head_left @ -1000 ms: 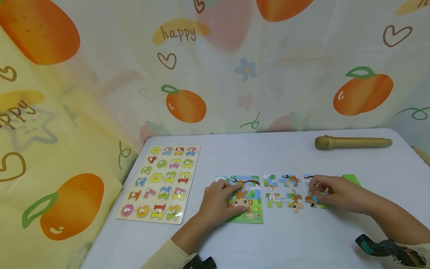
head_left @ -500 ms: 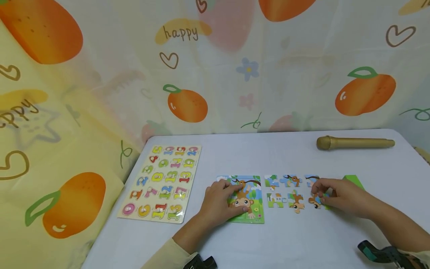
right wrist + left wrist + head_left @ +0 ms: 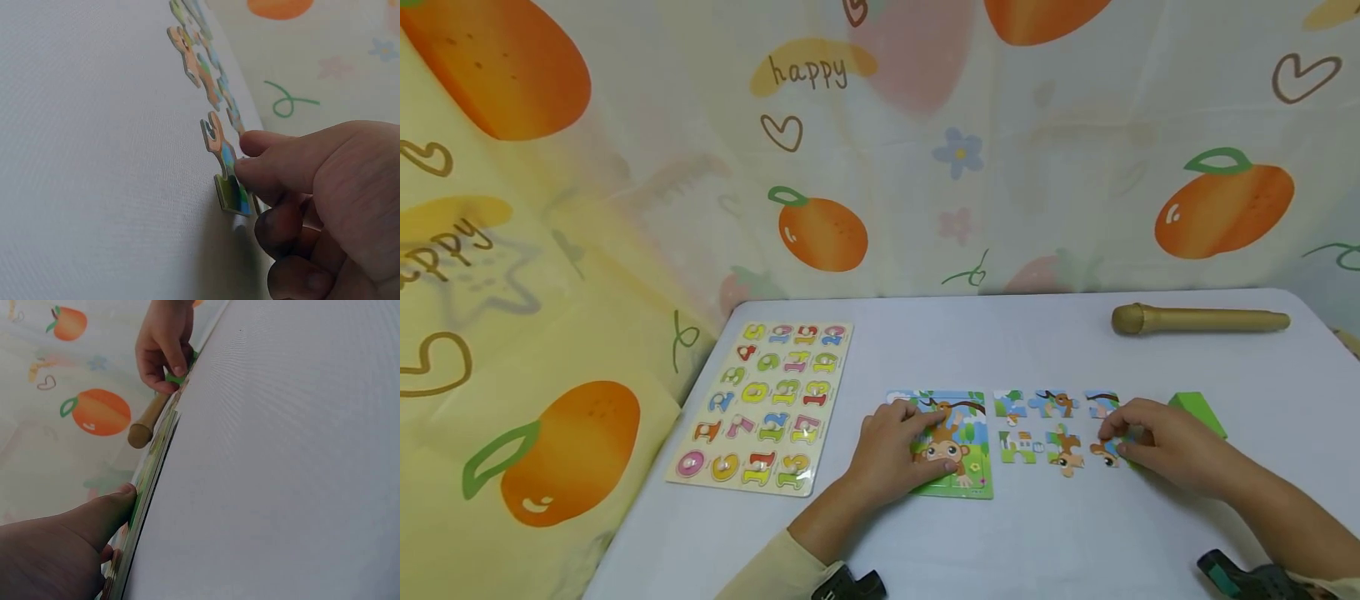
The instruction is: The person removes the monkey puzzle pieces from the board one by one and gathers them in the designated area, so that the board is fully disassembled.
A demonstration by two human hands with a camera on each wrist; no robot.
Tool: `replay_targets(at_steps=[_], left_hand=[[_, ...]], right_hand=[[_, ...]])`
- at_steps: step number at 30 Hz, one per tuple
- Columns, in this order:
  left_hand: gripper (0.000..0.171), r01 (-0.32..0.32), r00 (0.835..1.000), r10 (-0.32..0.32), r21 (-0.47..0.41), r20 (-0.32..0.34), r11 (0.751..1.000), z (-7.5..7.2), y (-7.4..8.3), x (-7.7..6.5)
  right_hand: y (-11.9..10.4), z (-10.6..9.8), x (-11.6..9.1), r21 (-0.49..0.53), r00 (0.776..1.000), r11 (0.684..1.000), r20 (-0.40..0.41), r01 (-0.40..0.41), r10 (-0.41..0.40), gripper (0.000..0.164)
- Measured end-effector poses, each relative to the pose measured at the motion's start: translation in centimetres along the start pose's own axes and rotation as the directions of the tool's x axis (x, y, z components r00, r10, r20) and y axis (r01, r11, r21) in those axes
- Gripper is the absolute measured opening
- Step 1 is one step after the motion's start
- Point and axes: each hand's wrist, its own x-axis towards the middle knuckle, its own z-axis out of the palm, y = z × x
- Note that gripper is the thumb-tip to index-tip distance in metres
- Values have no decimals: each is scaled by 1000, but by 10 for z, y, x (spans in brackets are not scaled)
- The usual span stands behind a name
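A monkey picture puzzle board [image 3: 972,433] lies on the table, partly under my left hand [image 3: 891,446]. That hand rests on it with fingers and thumb spread; in the left wrist view, the thumb [image 3: 103,515] touches the board near its edge. To the right are several loose jigsaw pieces in two rows, among them a deer-coloured piece [image 3: 1064,450] and a castle piece [image 3: 1017,447]. At the lower row's right end my right hand [image 3: 1165,442] pinches a jigsaw piece [image 3: 215,134] with thumb and index finger. This piece appears to lie on the table, partly covered by the fingertips.
A number puzzle board [image 3: 760,408] with several coloured numerals lies at the left of the white table [image 3: 940,342]. Behind the right hand is a green block [image 3: 1201,412]. A gold microphone-shaped object [image 3: 1202,320] lies at the back right. A fruit-print curtain [image 3: 700,208] hangs behind.
My right index finger has come slightly lower, toward the thumb, at the same piece. The left hand stays on the board. The whole head view has shifted a little.
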Motion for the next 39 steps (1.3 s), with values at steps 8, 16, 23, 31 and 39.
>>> replay_targets(at_steps=[8,16,23,31,39], left_hand=[[76,-14,1000,14,6,3,1000,-1,-2,-2],[65,-34,998,37,-61,46,998,-8,-8,-7],[63,-48,995,61,-162,79,986,-21,-18,-16],[69,75,996,-66,-195,56,978,-33,-24,-31],[79,157,987,-148,-219,56,963,-32,-27,-44]], right_hand=[[-8,4,0,90,999,996,-54,7,-2,22],[-24,11,8,146,1000,989,2,-19,19,15],[-38,22,21,195,995,976,17,95,-100,17],[-58,26,42,287,986,956,127,65,-105,12],[-80,41,59,304,979,950,159,75,-128,14]])
